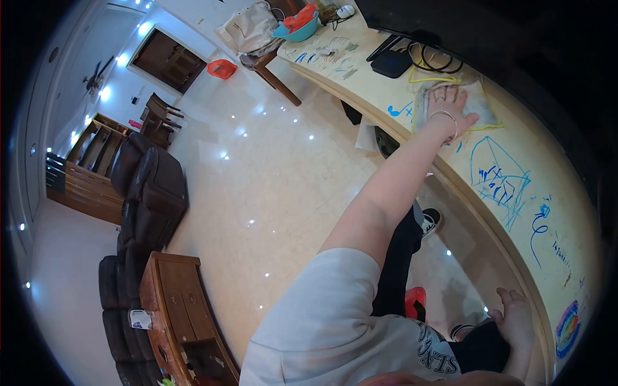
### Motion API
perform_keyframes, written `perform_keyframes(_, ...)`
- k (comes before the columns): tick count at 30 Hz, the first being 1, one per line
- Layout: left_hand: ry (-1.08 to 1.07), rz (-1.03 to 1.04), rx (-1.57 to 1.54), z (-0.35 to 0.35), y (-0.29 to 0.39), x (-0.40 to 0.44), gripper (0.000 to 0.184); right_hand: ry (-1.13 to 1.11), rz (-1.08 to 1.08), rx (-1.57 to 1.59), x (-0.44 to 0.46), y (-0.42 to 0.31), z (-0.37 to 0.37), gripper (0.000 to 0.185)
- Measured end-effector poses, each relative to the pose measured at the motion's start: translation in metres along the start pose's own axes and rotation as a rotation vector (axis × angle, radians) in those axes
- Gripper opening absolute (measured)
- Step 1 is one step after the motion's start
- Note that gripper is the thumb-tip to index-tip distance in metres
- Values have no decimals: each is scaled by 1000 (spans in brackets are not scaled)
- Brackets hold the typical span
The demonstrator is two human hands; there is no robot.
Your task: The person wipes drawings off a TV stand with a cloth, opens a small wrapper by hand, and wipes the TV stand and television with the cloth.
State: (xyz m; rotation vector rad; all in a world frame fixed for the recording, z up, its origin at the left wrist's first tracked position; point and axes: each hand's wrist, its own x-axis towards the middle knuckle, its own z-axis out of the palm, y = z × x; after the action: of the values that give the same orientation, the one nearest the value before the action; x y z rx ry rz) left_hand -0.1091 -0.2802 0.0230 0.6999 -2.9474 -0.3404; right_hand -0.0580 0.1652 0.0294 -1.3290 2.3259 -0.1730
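My left hand (449,110) lies flat, fingers spread, on a grey cloth (475,100) with a yellow border, which rests on a pale yellow tabletop (444,151). A bracelet circles that wrist. Blue pen scribbles (499,177) mark the surface nearby. Low at the right, my right hand (515,316) is beside the table's front edge, its fingers loosely bent and apart, with nothing visible in them.
A black box (391,64) with coiled cables and a large dark screen (489,38) stand behind the cloth. Farther along sits a blue bowl (301,31) holding something red. A chair (277,77) with a bag stands at the far end; a wooden cabinet (174,296) is at left.
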Motion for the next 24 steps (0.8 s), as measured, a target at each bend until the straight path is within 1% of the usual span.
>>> perform_keyframes(3, 15, -45, 59, 13, 17, 2, 77, -5, 10, -7, -7, -3, -2, 52)
perform_keyframes(6, -80, 95, 30, 20, 56, -5, 75, -18, 38, -10, -13, 2, 2, 52)
perform_keyframes(8, -125, 235, 34, 26, 96, -16, 75, -28, 62, 3, -16, 2, 3, 52)
perform_keyframes(12, -208, 637, -8, 38, 176, -58, 74, -8, 42, 6, -19, -1, 6, 53)
perform_keyframes(14, -201, 851, -37, 64, 207, -77, 73, -5, 40, 9, -18, -4, 5, 53)
perform_keyframes(17, -163, 1057, -145, 104, 235, -94, 73, 3, 13, -7, -16, -8, 1, 53)
perform_keyframes(20, -132, 1107, -212, 115, 226, -84, 75, 8, -14, -18, -12, -13, -3, 53)
perform_keyframes(23, -144, 970, -150, 90, 198, -70, 78, 11, -19, -32, -8, -15, -4, 53)
perform_keyframes(24, -127, 884, -115, 80, 184, -63, 78, 14, -19, -40, -7, -15, -3, 53)
